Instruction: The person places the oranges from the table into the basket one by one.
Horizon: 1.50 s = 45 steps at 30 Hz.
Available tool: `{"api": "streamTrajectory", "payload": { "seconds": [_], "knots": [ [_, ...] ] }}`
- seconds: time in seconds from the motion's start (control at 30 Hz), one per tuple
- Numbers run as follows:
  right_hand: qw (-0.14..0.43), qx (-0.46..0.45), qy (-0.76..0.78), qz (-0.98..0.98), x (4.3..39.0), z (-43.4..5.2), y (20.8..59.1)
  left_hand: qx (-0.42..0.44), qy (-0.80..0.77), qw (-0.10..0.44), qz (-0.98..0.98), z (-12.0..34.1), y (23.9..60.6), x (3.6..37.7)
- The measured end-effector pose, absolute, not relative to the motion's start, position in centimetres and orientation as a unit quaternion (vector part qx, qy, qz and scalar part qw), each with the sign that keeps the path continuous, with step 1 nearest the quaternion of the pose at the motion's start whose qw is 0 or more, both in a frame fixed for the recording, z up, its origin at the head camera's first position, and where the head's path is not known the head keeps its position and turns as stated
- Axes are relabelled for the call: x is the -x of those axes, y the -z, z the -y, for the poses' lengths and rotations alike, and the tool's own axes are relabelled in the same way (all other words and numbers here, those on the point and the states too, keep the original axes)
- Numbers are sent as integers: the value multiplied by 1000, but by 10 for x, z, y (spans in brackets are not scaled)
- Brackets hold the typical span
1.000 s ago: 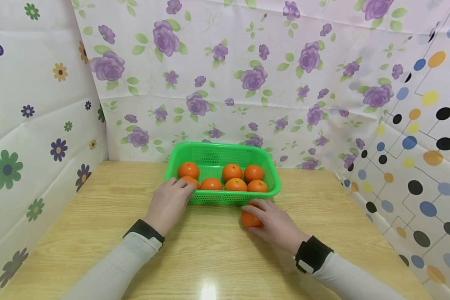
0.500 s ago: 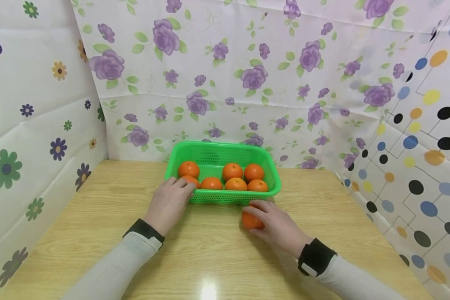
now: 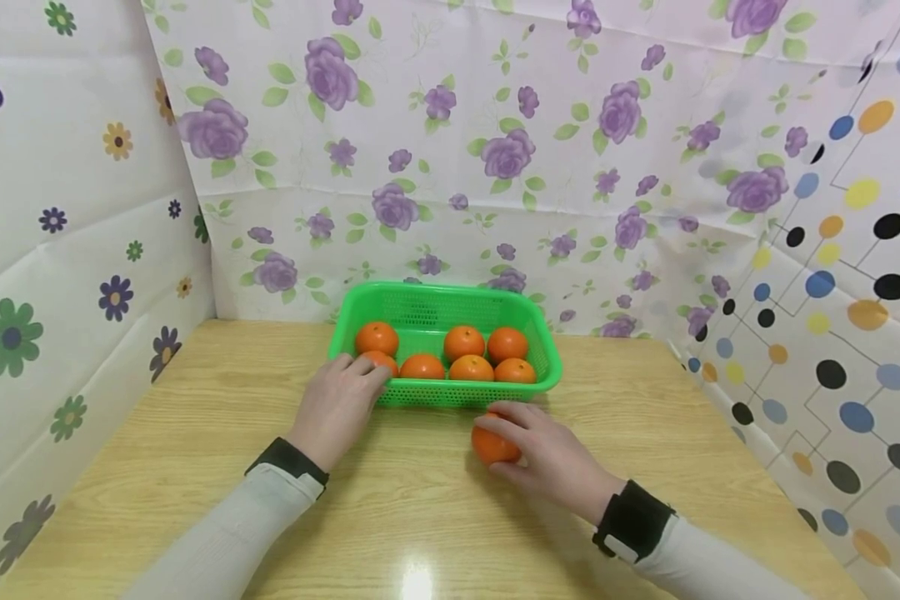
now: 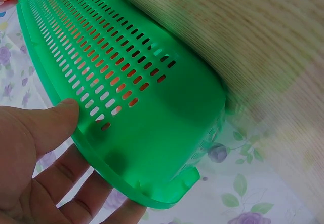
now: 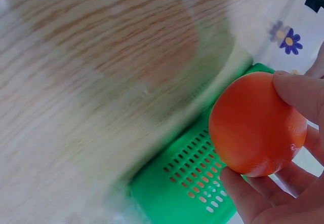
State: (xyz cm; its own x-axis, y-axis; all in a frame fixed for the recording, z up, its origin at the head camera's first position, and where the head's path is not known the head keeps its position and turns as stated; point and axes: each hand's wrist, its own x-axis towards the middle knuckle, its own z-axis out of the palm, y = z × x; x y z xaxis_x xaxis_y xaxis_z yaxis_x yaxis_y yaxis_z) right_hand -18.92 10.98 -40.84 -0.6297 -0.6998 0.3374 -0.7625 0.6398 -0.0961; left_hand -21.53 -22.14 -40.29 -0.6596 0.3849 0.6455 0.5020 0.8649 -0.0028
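A green perforated plastic basket (image 3: 442,393) stands at the back of the table with several oranges (image 3: 422,367) inside. At its near left corner my left hand (image 3: 339,404) grips the rim. In the left wrist view the thumb (image 4: 66,115) lies against the outer wall while the fingers reach behind the rim. My right hand (image 3: 551,450) holds a single orange (image 3: 492,442) in front of the basket, to the right of its middle. Up close in the right wrist view, thumb and fingers curl round that orange (image 5: 255,127), which overlaps the basket wall there.
The wooden table (image 3: 390,517) reaches back to a floral cloth (image 3: 435,183). Patterned cloths also hang at the left (image 3: 82,250) and right (image 3: 832,317) sides. The basket's back edge is close to the rear cloth.
My right hand has shifted slightly left and a little nearer to me with the orange in its grasp. The left hand and the basket stay where they were.
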Motion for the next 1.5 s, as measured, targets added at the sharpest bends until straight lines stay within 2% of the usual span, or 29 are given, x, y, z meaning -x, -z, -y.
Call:
{"api": "streamTrajectory", "payload": {
  "seconds": [1.03,1.5],
  "knots": [
    [150,-414,-135,888,184,-102,398,245,86,332,907,221,404,216],
    [185,-429,-146,872,193,-96,381,249,89,339,903,222,405,217]
  ]
}}
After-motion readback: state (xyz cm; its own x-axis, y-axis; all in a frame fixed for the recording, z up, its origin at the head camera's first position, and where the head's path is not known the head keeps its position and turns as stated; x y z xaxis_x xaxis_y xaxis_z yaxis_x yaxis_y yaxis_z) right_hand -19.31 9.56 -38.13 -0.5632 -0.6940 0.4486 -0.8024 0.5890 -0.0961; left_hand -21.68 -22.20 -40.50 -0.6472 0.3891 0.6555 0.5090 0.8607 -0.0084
